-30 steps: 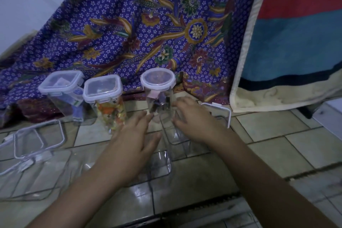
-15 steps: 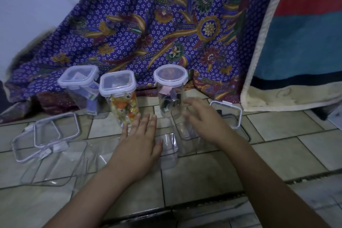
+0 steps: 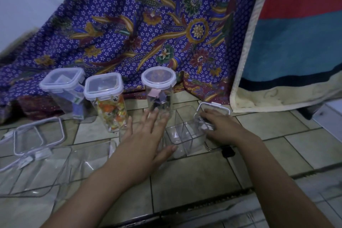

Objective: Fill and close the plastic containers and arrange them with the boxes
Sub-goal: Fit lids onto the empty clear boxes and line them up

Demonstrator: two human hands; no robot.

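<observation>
Three filled, lidded containers stand in a row at the back: a square one (image 3: 63, 89), a square one with colourful pieces (image 3: 107, 102) and a round one (image 3: 159, 89). In front of the round one stands an empty clear container (image 3: 185, 135) without a lid. My left hand (image 3: 148, 137) lies flat with its fingers spread over another empty clear container (image 3: 123, 129) just left of it. My right hand (image 3: 220, 126) is to the right of the empty container, with its fingers curled on a square white-rimmed lid (image 3: 214, 106) on the floor.
Two loose lids (image 3: 37, 135) lie at the left, with larger empty clear containers (image 3: 40, 172) in front of them. A patterned purple cloth (image 3: 148, 33) and a blue striped mat (image 3: 296, 33) hang behind. The floor is tiled (image 3: 277, 144).
My right hand has moved right, from the empty container to the square lid. My left hand has slid forward and right, towards the round container. The view has shifted left.
</observation>
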